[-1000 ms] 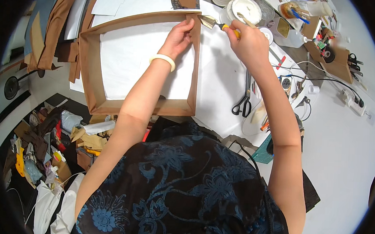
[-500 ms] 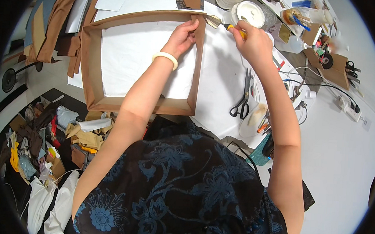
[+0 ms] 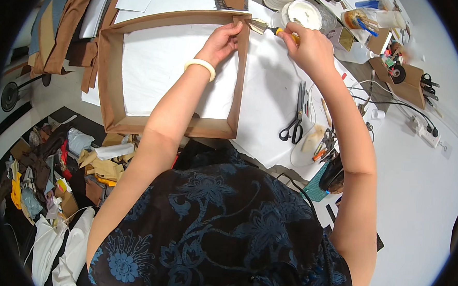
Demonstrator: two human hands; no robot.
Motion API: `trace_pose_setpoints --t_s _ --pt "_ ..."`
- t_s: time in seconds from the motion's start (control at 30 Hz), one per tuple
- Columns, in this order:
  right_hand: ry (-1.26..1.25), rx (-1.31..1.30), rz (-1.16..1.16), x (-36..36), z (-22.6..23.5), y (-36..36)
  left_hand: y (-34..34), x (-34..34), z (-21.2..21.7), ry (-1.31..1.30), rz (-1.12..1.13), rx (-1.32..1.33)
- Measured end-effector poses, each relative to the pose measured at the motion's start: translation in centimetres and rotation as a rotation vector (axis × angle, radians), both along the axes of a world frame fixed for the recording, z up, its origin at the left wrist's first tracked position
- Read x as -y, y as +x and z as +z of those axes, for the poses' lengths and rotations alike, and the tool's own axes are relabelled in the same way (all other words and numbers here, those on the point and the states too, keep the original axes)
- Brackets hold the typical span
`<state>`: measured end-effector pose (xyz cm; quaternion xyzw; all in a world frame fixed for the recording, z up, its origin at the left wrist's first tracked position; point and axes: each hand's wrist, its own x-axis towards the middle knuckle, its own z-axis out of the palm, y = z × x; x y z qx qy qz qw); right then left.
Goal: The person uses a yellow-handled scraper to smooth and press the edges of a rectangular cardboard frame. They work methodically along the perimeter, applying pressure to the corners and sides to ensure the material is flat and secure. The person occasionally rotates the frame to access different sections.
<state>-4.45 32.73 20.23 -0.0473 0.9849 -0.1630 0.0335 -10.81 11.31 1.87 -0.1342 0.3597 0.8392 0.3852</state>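
A brown rectangular frame with upright walls lies on white paper. My left hand, with a cream bangle at the wrist, grips its right wall near the far right corner. The thumb is at the top edge and the fingers are inside. My right hand is closed round the yellow-and-black handle of a flat-bladed scraper. Its metal blade points left and reaches the outside of that same corner. Whether the blade touches the wall is too small to tell.
Black scissors lie right of the frame. Beyond my right hand stand a white tub, a metal can and a plastic bottle. Brown strips hang at the far left. Scraps fill the lower left.
The frame and both hands appear very slightly shifted in the picture. My right elbow has swung a little outward. The grip on frame and scraper stays the same.
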Motion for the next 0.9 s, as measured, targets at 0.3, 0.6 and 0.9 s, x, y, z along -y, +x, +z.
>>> trace_pose_setpoints --t_s 0.3,0.6,0.9 --pt "0.093 -0.050 0.143 0.5 1.2 -0.2 -0.1 -0.2 -0.1 -0.021 -0.012 -0.003" --pt "-0.046 -0.002 0.013 -1.3 -1.6 1.2 -0.3 -0.3 -0.7 0.000 -0.034 -0.003" --pt "-0.176 -0.048 -0.025 -2.0 -4.0 1.5 0.0 -0.3 -0.1 -0.027 -0.001 0.025"
